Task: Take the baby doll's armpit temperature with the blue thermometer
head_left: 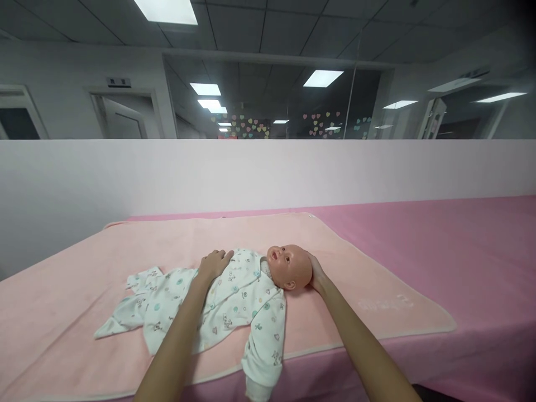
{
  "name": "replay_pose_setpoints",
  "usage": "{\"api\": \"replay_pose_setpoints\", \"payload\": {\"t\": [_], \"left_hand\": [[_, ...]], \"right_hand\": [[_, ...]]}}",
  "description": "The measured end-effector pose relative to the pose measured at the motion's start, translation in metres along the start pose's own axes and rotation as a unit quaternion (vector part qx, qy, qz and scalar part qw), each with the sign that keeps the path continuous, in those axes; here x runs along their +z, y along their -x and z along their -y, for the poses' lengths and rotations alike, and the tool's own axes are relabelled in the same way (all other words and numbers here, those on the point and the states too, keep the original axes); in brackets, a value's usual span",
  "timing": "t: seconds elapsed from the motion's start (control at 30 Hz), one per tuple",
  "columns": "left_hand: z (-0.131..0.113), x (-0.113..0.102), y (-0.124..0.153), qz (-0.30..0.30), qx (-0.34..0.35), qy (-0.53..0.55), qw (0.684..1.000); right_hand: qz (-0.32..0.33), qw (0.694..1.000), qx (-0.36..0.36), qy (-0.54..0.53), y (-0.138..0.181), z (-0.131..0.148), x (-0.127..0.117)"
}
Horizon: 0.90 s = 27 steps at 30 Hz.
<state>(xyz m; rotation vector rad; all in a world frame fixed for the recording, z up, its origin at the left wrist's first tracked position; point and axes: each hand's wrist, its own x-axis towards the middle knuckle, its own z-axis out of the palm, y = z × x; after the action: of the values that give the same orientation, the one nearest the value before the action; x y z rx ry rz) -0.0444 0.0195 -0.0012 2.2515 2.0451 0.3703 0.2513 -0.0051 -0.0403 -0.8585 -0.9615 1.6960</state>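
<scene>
A baby doll [290, 267] lies on its back, head to the right, in a white long-sleeved top [247, 293] and trousers [167, 293] with small printed figures. My left hand [215, 264] rests flat on the doll's middle, fingers stretched out over the cloth. At the crown of the doll's head, my right hand [317, 272] cups the back of it, and most of its fingers are hidden behind the head. One sleeve of the top [266, 346] hangs toward the near edge. The trouser legs spread out to the left.
Under the doll is a peach towel [355, 290] with a pale border, spread over a pink-covered table [452, 251]. A low white wall [268, 173] stands behind the table. Above it, glass [259, 106] carries heart-shaped stickers.
</scene>
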Motion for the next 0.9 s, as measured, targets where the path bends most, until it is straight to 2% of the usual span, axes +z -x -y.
{"api": "replay_pose_setpoints", "payload": {"t": [0.07,0.17,0.23,0.4,0.57,0.7,0.9], "left_hand": [[0.0,-0.001,0.001,0.008,-0.012,0.006,1.0],[0.0,-0.002,0.004,0.013,-0.025,0.008,1.0],[0.001,-0.002,0.005,0.011,-0.028,0.012,0.999],[0.004,-0.002,0.006,0.016,-0.031,0.044,0.998],[0.004,-0.002,0.006,0.019,-0.037,0.052,0.998],[0.004,-0.001,0.006,0.017,-0.042,0.055,0.997],[0.005,0.001,0.005,0.017,-0.045,0.051,0.998]], "right_hand": [[-0.064,0.997,-0.048,0.003,-0.007,-0.001,-0.009],[-0.2,0.969,-0.142,0.015,-0.017,0.0,-0.022],[-0.225,0.959,-0.172,0.015,-0.02,0.002,-0.027],[-0.175,0.966,-0.188,0.04,-0.009,0.008,-0.01],[-0.06,0.994,-0.078,0.046,0.014,0.014,0.02],[-0.063,0.996,-0.038,0.046,0.022,0.019,0.027],[-0.039,0.998,-0.026,0.037,0.017,0.016,0.019]]}}
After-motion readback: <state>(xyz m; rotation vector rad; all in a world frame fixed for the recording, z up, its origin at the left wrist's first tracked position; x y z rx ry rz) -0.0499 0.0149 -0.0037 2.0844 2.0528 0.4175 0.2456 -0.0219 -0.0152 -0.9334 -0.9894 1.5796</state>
